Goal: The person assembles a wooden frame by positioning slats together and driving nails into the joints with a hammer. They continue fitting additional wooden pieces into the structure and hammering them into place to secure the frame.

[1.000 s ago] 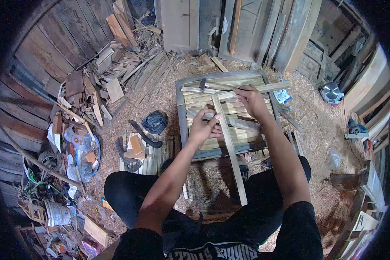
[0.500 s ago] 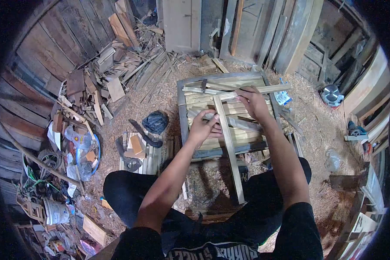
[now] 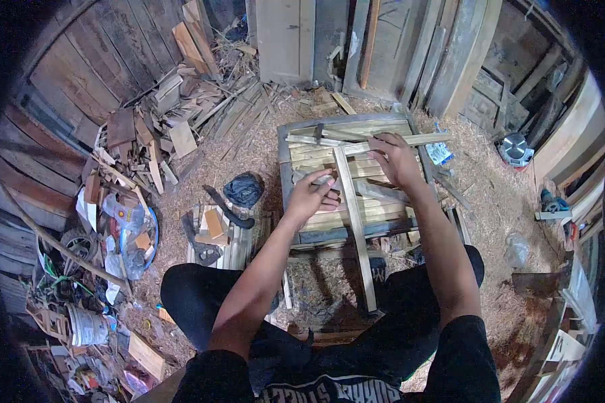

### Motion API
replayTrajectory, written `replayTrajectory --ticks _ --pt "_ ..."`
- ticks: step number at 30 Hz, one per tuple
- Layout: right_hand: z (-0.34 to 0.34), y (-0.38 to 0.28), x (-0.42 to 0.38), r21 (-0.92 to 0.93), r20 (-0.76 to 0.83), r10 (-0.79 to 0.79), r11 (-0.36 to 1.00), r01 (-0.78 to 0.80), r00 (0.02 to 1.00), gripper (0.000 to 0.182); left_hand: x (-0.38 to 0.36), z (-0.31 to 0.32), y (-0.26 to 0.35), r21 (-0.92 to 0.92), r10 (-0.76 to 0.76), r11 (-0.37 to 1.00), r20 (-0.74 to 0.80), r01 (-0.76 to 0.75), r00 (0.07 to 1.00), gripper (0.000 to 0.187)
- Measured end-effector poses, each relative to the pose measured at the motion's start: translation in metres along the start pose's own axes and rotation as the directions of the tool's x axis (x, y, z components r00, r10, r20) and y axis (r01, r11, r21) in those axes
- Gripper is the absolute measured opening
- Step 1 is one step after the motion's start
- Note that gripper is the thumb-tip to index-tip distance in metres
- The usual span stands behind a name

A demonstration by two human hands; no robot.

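My right hand (image 3: pixel 396 161) grips a pale wooden strip (image 3: pixel 427 138) that lies crosswise over a slatted wooden panel. A second, longer wooden strip (image 3: pixel 357 235) meets it near its middle and runs down toward my lap, forming a T shape. Just left of that long strip is my left hand (image 3: pixel 309 201), its fingers loosely curled and apart; anything small at the fingertips is too fine to make out. Beneath both hands sits the panel with a dark frame (image 3: pixel 329 235). A dark hammer-like tool (image 3: pixel 318 132) rests at its upper left.
Left of the panel are a black plastic bag (image 3: pixel 243 190), a curved dark tool (image 3: pixel 227 209) and stacked wood offcuts (image 3: pixel 213 225). Scrap wood (image 3: pixel 131 138) is heaped farther left. A circular saw (image 3: pixel 515 148) and a teal power tool (image 3: pixel 552 201) lie on the right.
My left hand has drawn slightly left, off the long strip, and its fingers have loosened. The long strip's lower end has shifted slightly; my right hand keeps its grip.
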State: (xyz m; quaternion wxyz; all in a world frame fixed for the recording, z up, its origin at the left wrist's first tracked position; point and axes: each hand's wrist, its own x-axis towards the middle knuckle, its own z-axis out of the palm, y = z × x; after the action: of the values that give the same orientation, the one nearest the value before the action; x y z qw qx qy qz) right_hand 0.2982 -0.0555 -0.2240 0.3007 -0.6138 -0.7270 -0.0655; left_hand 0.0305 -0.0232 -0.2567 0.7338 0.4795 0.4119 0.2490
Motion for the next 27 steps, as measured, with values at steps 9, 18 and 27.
replayTrajectory --ticks 9,18,27 --pt "0.005 -0.002 0.000 0.033 0.015 0.028 0.999 -0.028 1.000 0.033 -0.006 -0.010 -0.002 -0.028 0.027 0.999 0.003 -0.027 1.000 0.047" --pt "0.003 -0.004 0.008 0.079 0.034 0.100 0.992 -0.103 0.994 0.025 0.001 -0.057 0.020 0.059 0.071 0.996 0.006 -0.071 0.997 0.042" --pt "0.002 -0.001 0.019 0.158 0.114 0.163 0.971 -0.179 0.980 0.023 0.030 -0.096 0.024 0.065 0.077 0.996 -0.149 -0.068 0.986 0.038"
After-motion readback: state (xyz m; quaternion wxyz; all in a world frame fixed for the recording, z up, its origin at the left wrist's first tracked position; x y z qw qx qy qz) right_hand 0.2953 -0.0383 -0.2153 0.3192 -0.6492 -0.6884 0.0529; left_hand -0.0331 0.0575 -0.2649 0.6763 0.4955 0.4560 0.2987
